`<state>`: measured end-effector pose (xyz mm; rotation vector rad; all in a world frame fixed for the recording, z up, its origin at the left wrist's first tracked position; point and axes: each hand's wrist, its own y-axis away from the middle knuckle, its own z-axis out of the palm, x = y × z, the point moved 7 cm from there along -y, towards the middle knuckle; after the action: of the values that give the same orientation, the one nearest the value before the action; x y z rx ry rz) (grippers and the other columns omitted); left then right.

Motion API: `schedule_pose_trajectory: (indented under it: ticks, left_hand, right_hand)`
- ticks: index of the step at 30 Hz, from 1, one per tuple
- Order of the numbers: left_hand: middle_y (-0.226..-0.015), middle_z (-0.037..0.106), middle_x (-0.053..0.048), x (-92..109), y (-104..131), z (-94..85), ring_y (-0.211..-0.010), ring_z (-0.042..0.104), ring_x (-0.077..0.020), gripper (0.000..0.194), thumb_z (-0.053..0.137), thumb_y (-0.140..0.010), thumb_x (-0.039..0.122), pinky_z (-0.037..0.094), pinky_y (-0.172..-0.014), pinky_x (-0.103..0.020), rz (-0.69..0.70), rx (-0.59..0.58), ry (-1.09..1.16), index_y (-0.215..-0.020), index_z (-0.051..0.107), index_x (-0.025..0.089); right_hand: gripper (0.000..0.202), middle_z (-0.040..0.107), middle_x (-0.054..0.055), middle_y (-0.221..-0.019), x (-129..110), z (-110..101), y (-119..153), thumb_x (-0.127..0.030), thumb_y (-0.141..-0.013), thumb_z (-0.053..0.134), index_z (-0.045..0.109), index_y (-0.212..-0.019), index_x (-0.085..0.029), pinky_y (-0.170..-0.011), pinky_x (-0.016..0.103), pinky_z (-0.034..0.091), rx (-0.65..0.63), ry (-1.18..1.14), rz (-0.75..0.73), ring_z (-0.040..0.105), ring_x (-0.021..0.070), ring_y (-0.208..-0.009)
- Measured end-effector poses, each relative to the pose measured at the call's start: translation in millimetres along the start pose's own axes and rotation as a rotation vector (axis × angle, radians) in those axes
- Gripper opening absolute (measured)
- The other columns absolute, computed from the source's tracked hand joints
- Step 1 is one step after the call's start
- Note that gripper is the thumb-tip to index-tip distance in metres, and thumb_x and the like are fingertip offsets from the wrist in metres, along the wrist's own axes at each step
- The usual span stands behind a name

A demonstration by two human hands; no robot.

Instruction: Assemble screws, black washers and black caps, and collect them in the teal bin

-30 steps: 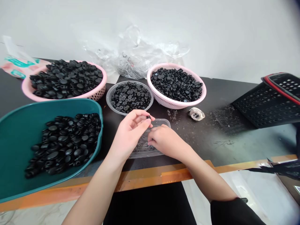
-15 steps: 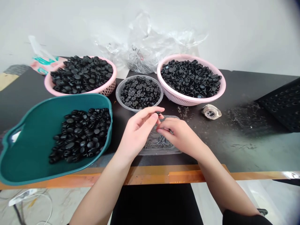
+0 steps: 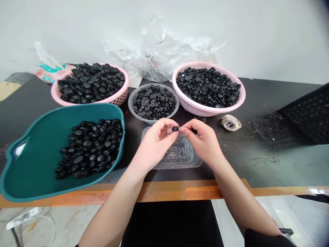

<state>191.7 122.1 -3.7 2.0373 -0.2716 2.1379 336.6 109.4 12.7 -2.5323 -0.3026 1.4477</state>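
Observation:
Between the thumb and fingers of my left hand point(image 3: 159, 140) is a small round black plastic cap point(image 3: 175, 129). My right hand point(image 3: 202, 139) is closed in a pinch right beside the cap. What its fingertips hold is too small to make out, though a thin pale bit shows there. A second small black part point(image 3: 194, 131) shows inside the curled fingers of the right hand. Below both hands lies a clear plastic tray point(image 3: 197, 160) with many small metal springs point(image 3: 183, 151). Behind them stands a clear round tub point(image 3: 132, 111) of black discs with holes point(image 3: 154, 101).
A green basin point(image 3: 33, 164) with black caps stands at left. Pink baskets point(image 3: 60, 99) point(image 3: 205, 111) of black parts stand behind. A taped roll-like object point(image 3: 230, 122) lies at right, near a black perforated crate point(image 3: 305, 116). Plastic bags point(image 3: 159, 51) lean on the wall.
My right hand has lifted from over the tray to beside the cap, level with my left hand. The cap has turned so its rounded side shows more. More of the springs are visible.

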Motion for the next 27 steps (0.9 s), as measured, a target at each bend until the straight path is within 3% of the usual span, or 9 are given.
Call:
schedule_pose_trajectory:
  ticks: [6, 11, 15, 22, 27]
  left_hand:
    - [-0.088, 0.066, 0.001, 4.7, 3.1, -1.0, -0.08, 0.063, -0.0132, 0.012, 0.076, -0.081, 0.021, 0.052, -0.07, -0.023, 0.034, 0.038, 0.032, -0.09, 0.069, 0.021]
    - [-0.084, 0.063, 0.0, 6.8, 3.9, -6.0, -0.074, 0.059, -0.0129, 0.013, 0.078, -0.08, 0.021, 0.049, -0.065, -0.023, 0.052, 0.093, 0.045, -0.091, 0.07, 0.021]
    - [-0.086, 0.064, 0.0, 7.0, 4.2, -9.3, -0.073, 0.06, -0.0131, 0.015, 0.078, -0.081, 0.022, 0.051, -0.066, -0.024, 0.069, 0.124, 0.06, -0.094, 0.071, 0.022]
    - [-0.088, 0.065, 0.0, 11.1, 4.9, -13.3, -0.08, 0.062, -0.0134, 0.015, 0.078, -0.081, 0.018, 0.053, -0.074, -0.024, 0.123, 0.175, 0.039, -0.093, 0.071, 0.023]
    - [-0.089, 0.068, -0.001, 11.0, 5.1, -11.0, -0.078, 0.064, -0.0144, 0.014, 0.081, -0.08, 0.02, 0.055, -0.07, -0.025, 0.098, 0.109, 0.031, -0.093, 0.077, 0.022]
  right_hand:
    - [0.018, 0.067, 0.002, -0.078, -4.8, -0.5, 4.0, -0.023, -0.098, 0.057, 0.062, -0.08, -0.021, -0.068, 0.029, 0.046, 0.065, -0.013, -0.05, 0.059, 0.0163, -0.073]
    - [0.014, 0.066, 0.001, -0.08, -11.2, -0.9, 7.3, -0.02, -0.098, 0.056, 0.063, -0.087, -0.022, -0.07, 0.03, 0.046, 0.017, -0.015, -0.104, 0.058, 0.0163, -0.075]
    - [0.011, 0.06, -0.001, -0.077, -16.4, -4.2, 8.9, -0.015, -0.098, 0.058, 0.066, -0.095, -0.023, -0.069, 0.03, 0.046, -0.012, -0.033, -0.157, 0.056, 0.0157, -0.073]
    - [0.015, 0.054, -0.002, -0.072, -25.2, -8.3, 12.1, -0.012, -0.094, 0.06, 0.067, -0.092, -0.024, -0.066, 0.031, 0.045, 0.041, -0.012, -0.257, 0.051, 0.0151, -0.068]
    - [0.013, 0.052, -0.003, -0.07, -25.4, -11.6, 10.9, -0.012, -0.092, 0.06, 0.064, -0.086, -0.023, -0.066, 0.031, 0.043, 0.038, -0.033, -0.224, 0.05, 0.0148, -0.068]
